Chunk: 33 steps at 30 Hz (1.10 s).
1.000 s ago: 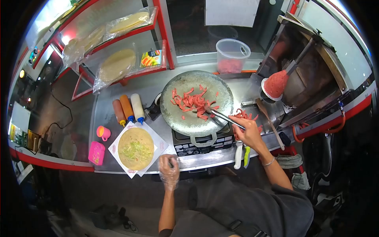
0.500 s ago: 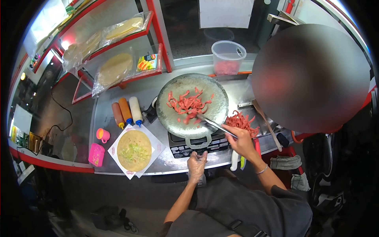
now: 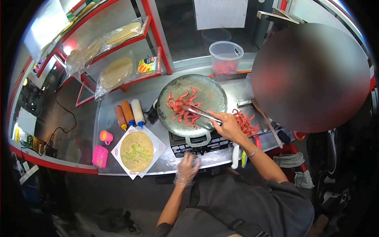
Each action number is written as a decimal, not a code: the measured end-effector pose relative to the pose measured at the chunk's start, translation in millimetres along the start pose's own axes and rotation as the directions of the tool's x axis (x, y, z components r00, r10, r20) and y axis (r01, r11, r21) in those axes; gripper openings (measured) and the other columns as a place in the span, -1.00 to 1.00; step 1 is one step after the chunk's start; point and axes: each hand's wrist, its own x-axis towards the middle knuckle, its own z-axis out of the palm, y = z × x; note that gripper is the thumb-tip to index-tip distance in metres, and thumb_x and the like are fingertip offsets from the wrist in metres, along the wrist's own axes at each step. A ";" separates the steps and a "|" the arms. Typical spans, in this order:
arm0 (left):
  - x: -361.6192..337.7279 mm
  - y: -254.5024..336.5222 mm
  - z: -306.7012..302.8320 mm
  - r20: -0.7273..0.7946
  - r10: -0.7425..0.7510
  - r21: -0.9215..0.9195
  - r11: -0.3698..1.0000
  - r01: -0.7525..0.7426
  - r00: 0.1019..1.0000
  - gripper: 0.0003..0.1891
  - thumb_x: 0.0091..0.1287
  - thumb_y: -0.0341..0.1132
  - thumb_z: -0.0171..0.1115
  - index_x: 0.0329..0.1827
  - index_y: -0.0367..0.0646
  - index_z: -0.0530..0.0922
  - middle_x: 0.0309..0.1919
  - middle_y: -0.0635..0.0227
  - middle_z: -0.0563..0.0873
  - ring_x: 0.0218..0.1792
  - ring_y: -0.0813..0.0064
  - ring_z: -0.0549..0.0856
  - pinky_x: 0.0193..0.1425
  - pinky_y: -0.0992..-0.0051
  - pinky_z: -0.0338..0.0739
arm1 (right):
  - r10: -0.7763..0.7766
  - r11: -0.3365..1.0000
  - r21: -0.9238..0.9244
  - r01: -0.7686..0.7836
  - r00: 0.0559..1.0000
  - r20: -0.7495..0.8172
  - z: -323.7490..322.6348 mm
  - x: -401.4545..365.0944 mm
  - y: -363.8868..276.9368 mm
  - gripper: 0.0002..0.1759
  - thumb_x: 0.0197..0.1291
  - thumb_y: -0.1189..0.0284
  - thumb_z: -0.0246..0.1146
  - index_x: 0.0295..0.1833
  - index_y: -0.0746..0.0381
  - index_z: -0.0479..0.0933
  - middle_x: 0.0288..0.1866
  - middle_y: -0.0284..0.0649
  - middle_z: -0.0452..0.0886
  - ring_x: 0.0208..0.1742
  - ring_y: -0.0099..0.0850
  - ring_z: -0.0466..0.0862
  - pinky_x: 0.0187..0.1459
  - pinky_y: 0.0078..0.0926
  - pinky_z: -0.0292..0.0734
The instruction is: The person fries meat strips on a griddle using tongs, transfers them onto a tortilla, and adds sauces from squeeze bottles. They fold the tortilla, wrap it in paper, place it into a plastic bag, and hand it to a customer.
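Note:
Red meat strips lie in a round metal pan on a black stove. My right hand is closed on metal tongs, whose tips are among the strips. In a clear plastic glove, my left hand hangs at the counter's front edge, below the stove, with fingers loosely curled; whether it holds anything is unclear. More red strips are heaped right of the pan. A tortilla topped with shredded green bits lies on white paper to the left.
Three sauce bottles lie beyond the tortilla. A pink cup and pink box are at left. Behind the pan stands a plastic tub. A wooden spoon and a white-handled knife lie at right. Bagged tortillas rest on shelves.
My right hand and the tongs have moved left and up, shifting the strips in the pan. My left hand has moved slightly left and down, away from the stove's front.

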 end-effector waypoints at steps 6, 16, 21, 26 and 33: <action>-13.3 -106.2 -24.0 -0.481 -0.191 -0.097 0.982 0.165 0.856 -0.92 0.49 -0.47 0.21 -0.06 -0.29 0.61 -0.18 0.10 0.67 -0.22 0.13 0.70 -0.06 0.23 0.62 | 0.250 0.961 0.112 -0.252 0.968 0.032 -11.4 29.2 5.6 -0.53 0.40 0.35 0.36 0.39 0.16 0.69 -0.16 0.19 0.80 -0.23 0.16 0.79 -0.10 0.00 0.71; -20.1 -107.3 -13.1 -0.428 -0.149 -0.049 0.989 0.142 0.891 -0.86 0.44 -0.47 0.18 -0.03 -0.33 0.57 -0.14 0.02 0.62 -0.14 0.00 0.66 0.00 0.10 0.56 | 0.012 1.000 -0.007 -0.012 1.000 0.010 38.0 36.1 -37.1 -0.49 0.41 0.38 0.34 0.45 0.13 0.65 -0.21 0.17 0.75 -0.20 0.17 0.75 -0.07 0.03 0.65; -18.5 -113.7 -10.6 -0.390 -0.181 -0.054 0.983 0.173 0.903 -0.84 0.38 -0.46 0.22 -0.04 -0.32 0.57 -0.11 -0.01 0.64 -0.08 -0.08 0.67 0.06 0.04 0.57 | 0.041 0.998 0.050 -0.037 0.995 -0.091 35.8 44.6 -22.5 -0.58 0.41 0.34 0.33 0.34 0.16 0.72 -0.17 0.15 0.77 -0.19 0.15 0.77 -0.07 0.03 0.69; -21.1 -108.2 -12.6 -0.394 -0.167 -0.043 0.986 0.164 0.904 -0.86 0.39 -0.45 0.22 -0.07 -0.30 0.58 -0.13 0.00 0.65 -0.06 -0.08 0.68 0.06 0.03 0.57 | 0.044 0.999 -0.024 -0.047 0.995 -0.089 58.9 73.9 -37.1 -0.58 0.39 0.40 0.32 0.33 0.17 0.72 -0.18 0.13 0.78 -0.18 0.15 0.78 -0.07 0.02 0.69; -17.1 -106.6 -13.6 -0.391 -0.148 -0.042 0.989 0.144 0.908 -0.90 0.41 -0.48 0.19 -0.10 -0.31 0.58 -0.16 0.01 0.64 -0.08 -0.07 0.66 0.05 0.05 0.54 | 0.152 0.988 0.004 -0.152 0.984 -0.090 26.0 54.3 -13.0 -0.57 0.39 0.44 0.33 0.34 0.19 0.71 -0.12 0.21 0.79 -0.13 0.16 0.80 -0.01 -0.05 0.69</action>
